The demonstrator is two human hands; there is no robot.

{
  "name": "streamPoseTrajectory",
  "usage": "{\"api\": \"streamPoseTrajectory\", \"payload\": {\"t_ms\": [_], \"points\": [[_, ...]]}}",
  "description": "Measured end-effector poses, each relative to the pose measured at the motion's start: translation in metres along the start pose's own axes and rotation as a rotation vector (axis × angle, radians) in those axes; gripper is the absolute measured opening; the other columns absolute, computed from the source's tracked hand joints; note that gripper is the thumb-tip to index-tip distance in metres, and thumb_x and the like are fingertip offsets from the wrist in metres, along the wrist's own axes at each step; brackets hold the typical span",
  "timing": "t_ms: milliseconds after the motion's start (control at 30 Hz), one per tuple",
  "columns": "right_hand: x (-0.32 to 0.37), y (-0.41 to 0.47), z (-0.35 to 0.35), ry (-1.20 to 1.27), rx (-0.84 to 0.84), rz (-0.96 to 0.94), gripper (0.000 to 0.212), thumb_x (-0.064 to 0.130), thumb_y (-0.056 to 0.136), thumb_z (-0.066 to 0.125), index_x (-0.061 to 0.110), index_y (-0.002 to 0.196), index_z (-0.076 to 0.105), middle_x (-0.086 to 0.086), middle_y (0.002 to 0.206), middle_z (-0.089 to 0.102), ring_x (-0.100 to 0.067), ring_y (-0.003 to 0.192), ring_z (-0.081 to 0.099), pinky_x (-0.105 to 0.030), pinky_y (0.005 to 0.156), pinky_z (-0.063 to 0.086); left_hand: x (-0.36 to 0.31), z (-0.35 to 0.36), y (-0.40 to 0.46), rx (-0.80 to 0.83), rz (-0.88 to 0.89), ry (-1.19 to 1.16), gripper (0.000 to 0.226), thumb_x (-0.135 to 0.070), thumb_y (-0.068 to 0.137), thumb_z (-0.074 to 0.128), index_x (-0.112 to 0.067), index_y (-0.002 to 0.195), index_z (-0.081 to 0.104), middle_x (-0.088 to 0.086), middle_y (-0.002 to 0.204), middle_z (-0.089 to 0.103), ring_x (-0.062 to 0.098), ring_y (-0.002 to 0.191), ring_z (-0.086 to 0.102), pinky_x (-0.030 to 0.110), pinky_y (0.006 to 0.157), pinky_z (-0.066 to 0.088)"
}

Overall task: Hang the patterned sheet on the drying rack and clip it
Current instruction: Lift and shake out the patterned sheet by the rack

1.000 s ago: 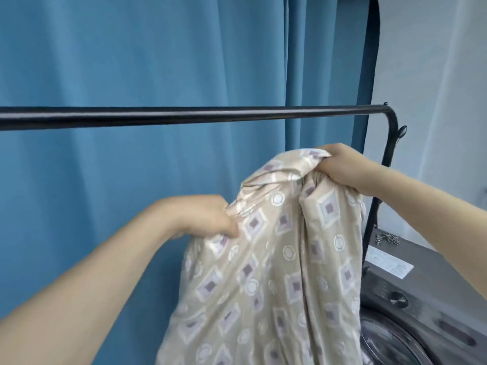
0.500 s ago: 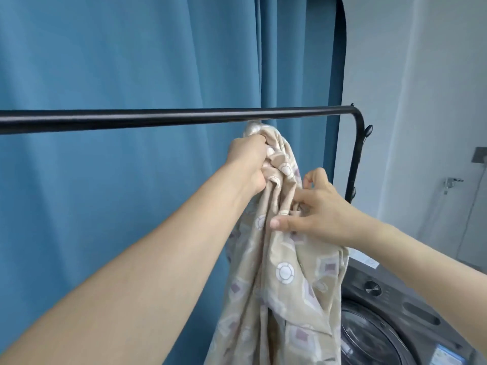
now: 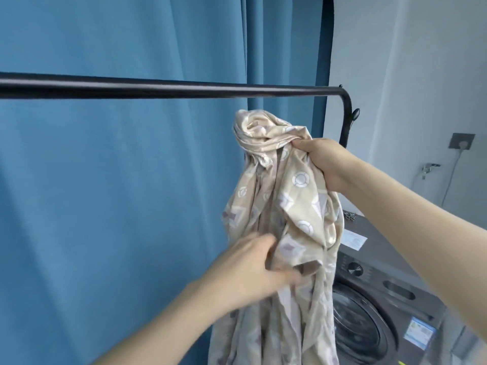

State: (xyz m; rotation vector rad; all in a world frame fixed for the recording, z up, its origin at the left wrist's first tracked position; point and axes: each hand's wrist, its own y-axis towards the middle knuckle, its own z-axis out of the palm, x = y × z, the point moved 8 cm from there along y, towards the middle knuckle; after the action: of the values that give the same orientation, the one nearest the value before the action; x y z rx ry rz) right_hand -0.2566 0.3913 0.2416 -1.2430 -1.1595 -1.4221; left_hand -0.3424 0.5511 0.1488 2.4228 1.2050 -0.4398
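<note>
The beige patterned sheet [image 3: 292,206] hangs bunched in front of me, its crumpled top just below the black rack bar [image 3: 163,89]. My right hand [image 3: 324,162] grips the bunched upper part of the sheet from the right. Lower down, my left hand [image 3: 253,270] is blurred with motion against the hanging folds; its thumb and fingers lie around a fold, though how firmly I cannot tell. The sheet does not touch the bar. No clip is visible.
A blue curtain [image 3: 118,193] hangs behind the rack. The rack's bent right post [image 3: 346,117] carries a small knob. A grey washing machine [image 3: 382,299] stands low on the right, with a wall socket [image 3: 461,140] and tap above it.
My left hand let go of the sheet's top and dropped to the lower folds. My right hand moved up and took the bunched top, now slightly below the bar.
</note>
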Motion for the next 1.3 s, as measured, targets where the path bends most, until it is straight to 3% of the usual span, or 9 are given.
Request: {"api": "streamPoseTrajectory", "payload": {"t_ms": [67,200,433,600,833,967,1067,1167,1300], "points": [[0.004,0.0,-0.002,-0.055,-0.034,-0.008,0.029,0.018,0.097,0.054,-0.005,0.112,0.063,-0.02,0.105,0.07,-0.031,0.087,0.069,-0.044,0.082,0.057,0.009,-0.019,0.014,-0.231,-0.015,-0.218,0.009,-0.021,0.081,0.051,-0.012,0.079,0.052,-0.005,0.071,0.054,0.016,0.073,0.057,0.025,0.058,0.034],[0.01,-0.001,-0.012,-0.166,-0.075,-0.013,0.028,0.021,0.093,0.06,-0.002,0.107,0.065,-0.019,0.106,0.071,-0.033,0.091,0.07,-0.049,0.086,0.055,0.016,-0.066,0.042,-0.458,-0.164,-0.964,0.02,-0.013,0.091,0.045,-0.006,0.08,0.06,0.014,0.077,0.064,0.018,0.072,0.056,0.031,0.062,0.04],[-0.019,-0.01,-0.015,-0.435,0.007,0.066,0.023,0.026,0.091,0.061,0.004,0.096,0.064,-0.014,0.089,0.074,-0.027,0.076,0.071,-0.036,0.067,0.058,-0.008,-0.118,0.066,-0.328,-0.353,-0.908,0.044,-0.052,0.097,0.041,-0.016,0.079,0.059,0.005,0.068,0.059,0.021,0.061,0.057,0.031,0.061,0.052],[-0.044,-0.01,-0.023,-0.325,0.045,0.198,0.024,0.016,0.096,0.051,0.0,0.103,0.066,-0.016,0.092,0.074,-0.031,0.086,0.071,-0.041,0.08,0.057,-0.017,-0.134,0.071,-0.339,-0.237,-1.376,0.022,-0.014,0.094,0.044,-0.016,0.074,0.051,0.01,0.068,0.055,0.024,0.061,0.059,0.035,0.065,0.054],[-0.044,-0.014,-0.012,-0.111,0.217,0.162,0.024,0.015,0.091,0.051,0.005,0.102,0.07,-0.014,0.106,0.071,-0.033,0.1,0.068,-0.046,0.094,0.05,-0.038,-0.126,0.073,-0.411,0.035,-0.831,0.025,-0.022,0.101,0.04,-0.019,0.087,0.06,0.002,0.09,0.065,0.011,0.078,0.061,0.023,0.069,0.048],[-0.023,-0.018,-0.01,-0.176,0.132,-0.083,0.019,0.001,0.091,0.043,0.018,0.093,0.051,-0.007,0.081,0.055,-0.023,0.072,0.054,-0.033,0.063,0.045,-0.036,-0.119,0.084,-0.359,0.042,-1.024,0.016,-0.031,0.101,0.048,-0.022,0.102,0.061,0.002,0.1,0.07,0.016,0.095,0.067,0.034,0.091,0.052],[-0.018,-0.03,0.002,-0.148,0.188,-0.145,0.031,-0.008,0.086,0.035,0.011,0.085,0.059,-0.008,0.073,0.056,-0.023,0.064,0.052,-0.025,0.052,0.046,-0.035,-0.115,0.09,-0.35,0.034,-0.907,0.014,-0.025,0.075,0.056,-0.024,0.09,0.056,-0.001,0.079,0.061,0.018,0.079,0.059,0.034,0.08,0.049],[-0.024,-0.037,0.011,-0.214,0.288,-0.034,0.026,0.015,0.076,0.045,0.004,0.088,0.064,-0.015,0.079,0.059,-0.029,0.07,0.054,-0.032,0.065,0.048,-0.042,-0.11,0.094,-0.238,0.019,-0.816,0.023,-0.012,0.066,0.05,-0.022,0.087,0.053,0.001,0.077,0.052,0.019,0.079,0.052,0.033,0.077,0.043],[-0.021,-0.043,0.022,-0.374,0.446,-0.07,0.042,0.044,0.087,0.063,0.006,0.103,0.068,-0.01,0.102,0.073,-0.029,0.093,0.07,-0.037,0.087,0.054,-0.039,-0.125,0.103,-0.281,0.038,-0.73,0.031,0.007,0.089,0.042,-0.022,0.09,0.052,0.002,0.077,0.055,0.02,0.076,0.055,0.034,0.077,0.046]]}}
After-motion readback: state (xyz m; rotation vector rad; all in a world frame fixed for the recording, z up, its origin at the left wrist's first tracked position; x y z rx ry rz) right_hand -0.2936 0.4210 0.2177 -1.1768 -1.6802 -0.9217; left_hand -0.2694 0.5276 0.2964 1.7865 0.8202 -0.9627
